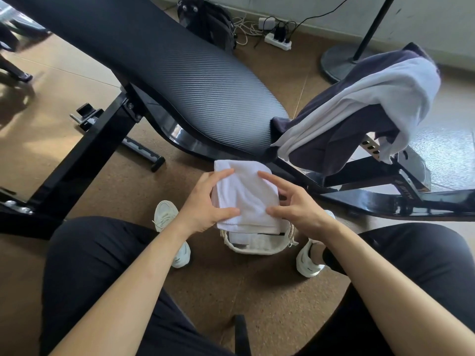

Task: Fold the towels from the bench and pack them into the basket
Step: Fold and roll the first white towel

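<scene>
A folded white towel hangs just above a small cream basket that stands on the floor between my feet. My left hand holds the towel's left edge, thumb and a fingertip lying on top. My right hand grips its right edge, thumb on top and fingers curled behind. Something white and folded lies inside the basket, mostly hidden by the towel. On the bench's small seat pad at the right, a white towel is draped over a dark purple towel.
The long black bench pad runs from the upper left to the centre, on a black steel frame. A fan stand base, a power strip with cables and a black bag sit by the far wall. My white shoes flank the basket.
</scene>
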`<state>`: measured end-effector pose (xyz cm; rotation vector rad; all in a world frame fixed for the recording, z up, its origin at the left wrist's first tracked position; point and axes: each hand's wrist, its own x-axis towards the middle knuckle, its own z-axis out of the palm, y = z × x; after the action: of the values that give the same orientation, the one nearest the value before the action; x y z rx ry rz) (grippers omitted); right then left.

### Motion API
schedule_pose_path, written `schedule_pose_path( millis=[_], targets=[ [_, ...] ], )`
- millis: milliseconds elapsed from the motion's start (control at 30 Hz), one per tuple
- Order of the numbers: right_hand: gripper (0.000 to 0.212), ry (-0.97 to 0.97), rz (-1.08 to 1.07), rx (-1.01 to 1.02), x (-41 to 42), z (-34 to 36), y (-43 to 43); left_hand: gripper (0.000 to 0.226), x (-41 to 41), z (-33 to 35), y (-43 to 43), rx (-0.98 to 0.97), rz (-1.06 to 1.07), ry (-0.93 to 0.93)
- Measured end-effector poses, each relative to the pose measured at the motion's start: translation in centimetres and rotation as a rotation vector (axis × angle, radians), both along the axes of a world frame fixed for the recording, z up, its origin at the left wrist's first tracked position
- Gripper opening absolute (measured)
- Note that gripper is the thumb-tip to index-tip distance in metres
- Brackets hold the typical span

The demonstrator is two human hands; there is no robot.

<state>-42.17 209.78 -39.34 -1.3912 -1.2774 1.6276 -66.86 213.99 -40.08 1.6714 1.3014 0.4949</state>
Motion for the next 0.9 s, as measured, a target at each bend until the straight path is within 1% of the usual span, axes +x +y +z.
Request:
schedule_pose_path(
  millis=[67, 133, 200, 300, 333, 400, 467, 500, 567, 633, 700, 733, 800, 900],
  targets=[
    [0.080, 0.000, 0.090, -0.062, 0.4, -0.2, 0.3, 0.087, 0.1, -0.1, -0.1, -0.016, -0.004, 0.028],
    [0.082, -0.036, 0.078, -0.113, 0.6, -0.6, 0.4, 0.088, 0.3, -0.2, -0.3, -0.042, -0.012, 0.037],
    [0.085, -0.146, 0.017, -0.128, 0.3, -0.7, 0.4, 0.089, 0.4, -0.2, -0.3, -0.059, -0.014, 0.057],
    [0.091, -0.355, -0.022, -0.093, -0.1, -1.2, 0.4, 0.093, 0.8, -0.4, -0.6, -0.076, -0.011, 0.116],
    [0.091, -0.397, -0.027, -0.069, -0.2, -1.4, 0.5, 0.095, 1.1, -0.5, -0.7, -0.075, -0.006, 0.144],
    [0.089, -0.413, -0.038, -0.011, -0.4, -1.6, 0.4, 0.098, 1.5, -0.7, -1.1, -0.046, 0.004, 0.224],
    [0.086, -0.430, -0.039, 0.062, -1.0, -1.7, 0.0, 0.097, 1.9, -0.8, -1.5, 0.019, -0.002, 0.309],
    [0.084, -0.471, -0.021, 0.111, -1.4, -1.8, -0.2, 0.096, 2.1, -0.8, -1.6, 0.051, -0.008, 0.335],
    [0.082, -0.569, 0.020, 0.214, -2.3, -2.4, -0.7, 0.095, 2.3, -0.9, -1.8, 0.090, -0.027, 0.354],
    [0.083, -0.618, 0.042, 0.298, -3.0, -2.8, -1.0, 0.094, 2.4, -1.0, -2.0, 0.122, -0.059, 0.342],
    [0.087, -0.601, 0.036, 0.329, -3.4, -2.5, -1.3, 0.092, 2.4, -1.0, -2.2, 0.110, -0.078, 0.271],
    [0.088, -0.560, 0.026, 0.311, -3.5, -2.3, -1.4, 0.088, 2.3, -0.8, -2.2, 0.080, -0.072, 0.208],
    [0.082, -0.397, 0.005, 0.235, -3.6, -1.5, -1.7, 0.084, 2.2, -0.5, -2.1, 0.013, -0.039, 0.097],
    [0.059, -0.076, -0.034, 0.145, -3.5, -0.9, -1.9, 0.093, 1.7, -0.4, -1.8, -0.018, 0.006, 0.055]
  ],
)
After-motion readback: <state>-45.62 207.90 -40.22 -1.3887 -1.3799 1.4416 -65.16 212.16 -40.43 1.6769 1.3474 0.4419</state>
